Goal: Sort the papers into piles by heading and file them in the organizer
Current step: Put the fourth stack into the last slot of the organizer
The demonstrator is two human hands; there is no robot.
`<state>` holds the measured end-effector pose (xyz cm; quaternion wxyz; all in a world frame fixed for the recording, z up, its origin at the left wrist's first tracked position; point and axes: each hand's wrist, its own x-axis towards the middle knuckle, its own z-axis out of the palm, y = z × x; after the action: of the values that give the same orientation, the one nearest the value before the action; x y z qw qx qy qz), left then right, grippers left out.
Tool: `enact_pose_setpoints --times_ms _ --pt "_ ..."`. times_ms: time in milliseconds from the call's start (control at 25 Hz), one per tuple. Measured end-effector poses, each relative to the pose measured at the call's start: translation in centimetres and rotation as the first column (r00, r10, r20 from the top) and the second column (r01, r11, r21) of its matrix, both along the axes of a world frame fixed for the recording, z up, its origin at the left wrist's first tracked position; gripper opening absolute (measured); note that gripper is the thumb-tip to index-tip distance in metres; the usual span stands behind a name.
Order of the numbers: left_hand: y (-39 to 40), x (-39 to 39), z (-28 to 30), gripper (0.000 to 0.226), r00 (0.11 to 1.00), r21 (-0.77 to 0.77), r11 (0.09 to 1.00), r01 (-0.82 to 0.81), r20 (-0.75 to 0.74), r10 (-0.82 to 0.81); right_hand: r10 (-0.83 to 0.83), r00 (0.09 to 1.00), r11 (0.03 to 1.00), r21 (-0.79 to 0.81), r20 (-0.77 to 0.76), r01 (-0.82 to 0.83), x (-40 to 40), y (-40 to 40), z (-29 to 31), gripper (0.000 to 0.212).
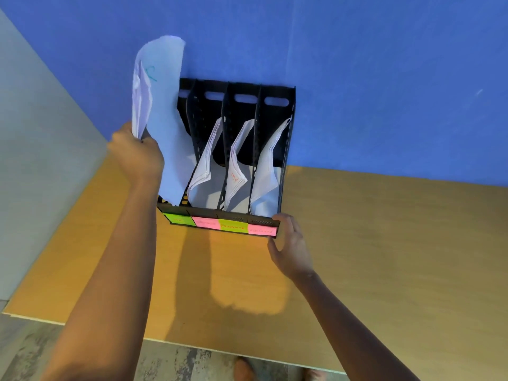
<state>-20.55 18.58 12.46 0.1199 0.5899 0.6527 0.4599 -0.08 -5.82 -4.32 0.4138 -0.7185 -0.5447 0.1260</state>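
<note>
A black organizer (264,105) with several upright slots stands on the wooden table against the blue wall. Green and pink sticky labels (233,226) run along its front lip. The three right slots each hold a curled stack of white papers (264,171). My left hand (137,155) grips a bundle of white papers (162,111) with blue writing on it. The bundle's lower end dips into the leftmost slot while its top bends above the organizer. My right hand (288,248) pinches the organizer's front right corner between thumb and fingers.
The wooden table (384,243) spreads wide to the right and toward me, with its near edge at the bottom. A grey wall (41,133) borders the left side. Floor and a person's feet (244,369) show below the table edge.
</note>
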Motion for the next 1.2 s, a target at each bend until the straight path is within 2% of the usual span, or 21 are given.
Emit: enact_pose_setpoints --times_ms 120,240,320,400,480,600,680,840,1040,1200 --pt "0.9 0.6 -2.4 0.018 1.000 -0.006 1.000 0.007 0.001 -0.007 0.010 1.000 1.000 -0.007 0.007 -0.010 -0.1 -0.1 -0.3 0.050" --pt "1.9 0.8 -4.7 0.028 0.998 -0.019 0.999 0.045 0.035 -0.045 0.013 1.000 1.000 -0.011 0.000 -0.013 0.1 -0.1 -0.4 0.051" --pt "2.4 0.9 -6.1 0.044 0.991 -0.085 0.993 0.084 0.115 -0.074 0.013 1.000 1.000 -0.009 -0.005 -0.013 0.2 -0.1 -0.4 0.052" --pt "2.3 1.0 -7.3 0.056 0.962 -0.171 0.979 0.113 0.264 -0.065 0.015 1.000 1.000 -0.012 -0.005 -0.015 0.2 -0.1 -0.4 0.053" --pt "2.0 1.0 -8.4 0.058 0.935 -0.217 0.968 0.124 0.352 -0.041 0.017 1.000 1.000 -0.018 -0.008 -0.018 0.2 -0.1 -0.4 0.052" --pt "1.6 0.7 -10.0 0.055 0.924 -0.273 0.958 0.090 0.381 0.021 0.013 1.000 0.999 -0.032 -0.012 -0.013 0.2 -0.2 -0.4 0.052" --pt "1.4 0.5 -11.0 0.045 0.920 -0.292 0.954 0.071 0.388 0.051 0.021 1.000 0.999 -0.037 0.001 -0.021 0.2 -0.2 -0.4 0.052" --pt "0.3 0.5 -11.8 0.019 0.948 -0.253 0.964 0.079 0.319 0.006 0.022 1.000 0.998 -0.058 0.016 -0.021 0.3 -0.3 -0.2 0.053" --pt "-1.3 -0.2 -11.4 0.047 0.981 -0.222 0.973 0.063 0.192 -0.020 0.035 0.998 0.997 -0.073 0.047 -0.031 0.3 -0.5 -0.2 0.055" --pt "-3.9 -0.2 -12.0 0.057 0.984 -0.224 0.973 0.052 0.177 -0.012 0.043 0.996 0.993 -0.114 0.074 -0.034 0.3 -0.7 -0.1 0.059"
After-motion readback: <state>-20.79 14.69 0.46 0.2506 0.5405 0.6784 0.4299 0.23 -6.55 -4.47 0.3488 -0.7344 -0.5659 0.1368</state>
